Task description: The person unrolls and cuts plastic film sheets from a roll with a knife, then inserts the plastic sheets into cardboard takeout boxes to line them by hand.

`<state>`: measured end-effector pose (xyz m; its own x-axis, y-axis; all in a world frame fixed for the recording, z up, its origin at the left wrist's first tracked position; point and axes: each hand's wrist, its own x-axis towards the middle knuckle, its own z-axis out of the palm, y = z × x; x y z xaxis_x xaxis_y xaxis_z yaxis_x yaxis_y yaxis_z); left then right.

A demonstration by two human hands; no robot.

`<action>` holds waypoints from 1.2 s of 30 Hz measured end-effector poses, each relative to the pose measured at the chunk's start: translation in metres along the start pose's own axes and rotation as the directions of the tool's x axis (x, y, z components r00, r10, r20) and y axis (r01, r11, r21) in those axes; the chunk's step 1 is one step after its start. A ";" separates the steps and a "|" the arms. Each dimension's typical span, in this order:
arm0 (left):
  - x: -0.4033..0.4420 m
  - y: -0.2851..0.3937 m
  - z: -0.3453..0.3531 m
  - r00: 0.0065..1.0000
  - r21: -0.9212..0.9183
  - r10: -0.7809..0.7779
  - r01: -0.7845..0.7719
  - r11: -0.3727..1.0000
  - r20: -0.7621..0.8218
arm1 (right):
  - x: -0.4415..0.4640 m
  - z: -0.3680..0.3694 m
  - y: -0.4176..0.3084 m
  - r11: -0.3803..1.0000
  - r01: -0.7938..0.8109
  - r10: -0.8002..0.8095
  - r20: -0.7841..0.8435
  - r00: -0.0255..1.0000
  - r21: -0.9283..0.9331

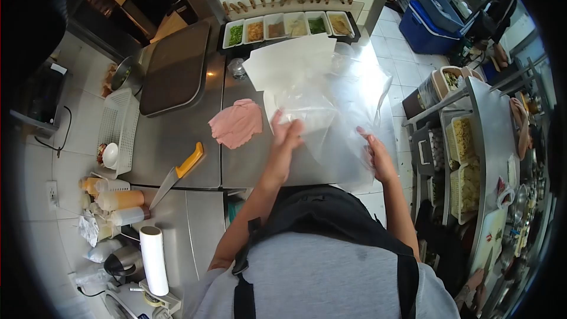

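Observation:
A sheet of clear plastic, perhaps a bag (348, 115), stretches between my two hands over the steel table. My right hand (381, 156) pinches its right side near the table's front edge. At the plastic's left side is my left hand (286, 136), its fingers smeared by motion, so their grip is unclear. Under and behind the plastic lie white paper sheets (289, 62). A crumpled pink cloth (236, 123) rests just left of my left hand. Farther left lies a knife with a yellow handle (190, 160), its blade toward me.
Small tubs of chopped food (274, 28) line the table's back. A dark tray (176, 70) and a white basket (118, 133) stand left, above sauce bottles (121, 201) and a white roll (153, 260). A steel shelf (502, 124) runs along the right; other people are partly visible there.

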<state>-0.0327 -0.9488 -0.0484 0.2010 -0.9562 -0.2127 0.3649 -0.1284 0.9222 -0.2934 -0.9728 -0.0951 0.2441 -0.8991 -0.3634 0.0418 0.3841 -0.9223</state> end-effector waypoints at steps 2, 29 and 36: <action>0.000 0.003 0.009 0.988 -0.095 -0.117 0.126 0.987 0.102 | -0.007 0.005 0.008 0.999 0.009 -0.008 -0.015 1.000 0.041; -0.002 0.001 -0.105 0.977 0.610 -0.040 0.162 0.776 -0.209 | 0.115 0.011 -0.001 0.994 -0.109 0.109 -0.082 0.991 0.006; 0.051 -0.021 -0.126 0.995 0.423 0.025 0.017 0.906 -0.093 | 0.072 0.034 -0.043 0.791 0.433 -0.573 -0.278 0.771 -0.431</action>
<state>0.0839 -0.9617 -0.1193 0.2935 -0.9306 -0.2186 -0.0510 -0.2435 0.9686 -0.2442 -1.0469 -0.0774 -0.1047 -0.9716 0.2124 -0.2791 -0.1763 -0.9440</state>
